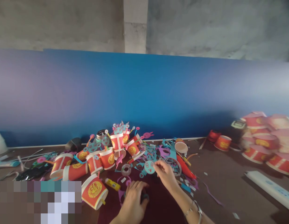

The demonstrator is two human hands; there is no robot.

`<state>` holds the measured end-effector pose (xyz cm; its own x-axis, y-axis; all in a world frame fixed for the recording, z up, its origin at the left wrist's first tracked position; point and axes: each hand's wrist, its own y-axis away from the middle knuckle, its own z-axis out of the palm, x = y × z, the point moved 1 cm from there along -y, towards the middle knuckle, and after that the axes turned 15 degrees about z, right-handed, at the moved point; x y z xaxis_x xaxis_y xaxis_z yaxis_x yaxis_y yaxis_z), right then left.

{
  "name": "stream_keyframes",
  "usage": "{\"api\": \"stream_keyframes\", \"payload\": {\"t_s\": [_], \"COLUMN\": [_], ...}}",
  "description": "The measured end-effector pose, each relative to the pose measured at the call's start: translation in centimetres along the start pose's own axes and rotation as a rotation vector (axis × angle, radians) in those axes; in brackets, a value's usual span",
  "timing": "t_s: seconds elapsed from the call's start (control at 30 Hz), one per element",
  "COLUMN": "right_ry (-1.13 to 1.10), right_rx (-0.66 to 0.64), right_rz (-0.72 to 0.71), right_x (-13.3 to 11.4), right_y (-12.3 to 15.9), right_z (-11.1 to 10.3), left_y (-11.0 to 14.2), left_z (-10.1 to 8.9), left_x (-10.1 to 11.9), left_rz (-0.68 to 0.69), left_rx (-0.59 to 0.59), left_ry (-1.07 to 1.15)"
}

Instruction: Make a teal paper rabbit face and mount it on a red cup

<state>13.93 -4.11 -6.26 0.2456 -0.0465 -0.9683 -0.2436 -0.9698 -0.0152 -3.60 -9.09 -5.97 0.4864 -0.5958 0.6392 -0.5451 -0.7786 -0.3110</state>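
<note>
My right hand (166,175) pinches the edge of a light-blue paper face cutout (149,167) with drawn features, held above the front of the table. My left hand (135,197) is low on the dark red mat (161,202), its fingers bent around a dark, rounded thing (145,197) that is mostly hidden. A roll of clear tape (126,169) lies just beyond the left hand. To its left are a yellow glue stick (112,184) and a tipped red-and-white paper cup (94,191) with a gold print.
Decorated paper cups (95,161) crowd the left. Blue and purple paper scraps (164,151) lie behind my hands, beside a red tool or pouch (186,167). Stacked red cups (263,140) and a white power strip (270,188) are at right. A blue panel (139,93) borders the table.
</note>
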Motion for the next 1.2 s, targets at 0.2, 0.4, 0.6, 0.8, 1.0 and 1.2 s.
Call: {"api": "stream_keyframes", "payload": {"t_s": [0.2, 0.4, 0.6, 0.8, 1.0, 1.2], "right_ry": [0.016, -0.004, -0.015, 0.069, 0.144, 0.105], "right_rx": [-0.011, -0.03, 0.014, -0.077, -0.133, -0.109], "right_rz": [0.005, 0.016, -0.001, -0.084, -0.094, -0.103], "right_x": [-0.1, -0.5, -0.6, -1.7, -2.5, -2.1], "right_y": [0.2, 0.4, 0.1, 1.2, 2.3, 1.6], "right_z": [0.1, 0.3, 0.0, 0.3, 0.5, 0.1], "left_y": [-0.7, -1.8, -2.2, -3.5, -4.3, -3.6], "left_z": [0.8, 0.6, -0.5, 1.3, 3.0, 1.4], "left_x": [-0.8, -0.8, -1.1, -1.8, -3.1, -1.7], "left_rz": [0.027, 0.038, 0.09, 0.129, 0.119, 0.057], "left_rx": [0.106, 0.198, 0.39, 0.36, 0.371, 0.515], "left_ry": [0.165, 0.163, -0.006, 0.064, 0.115, 0.432]}}
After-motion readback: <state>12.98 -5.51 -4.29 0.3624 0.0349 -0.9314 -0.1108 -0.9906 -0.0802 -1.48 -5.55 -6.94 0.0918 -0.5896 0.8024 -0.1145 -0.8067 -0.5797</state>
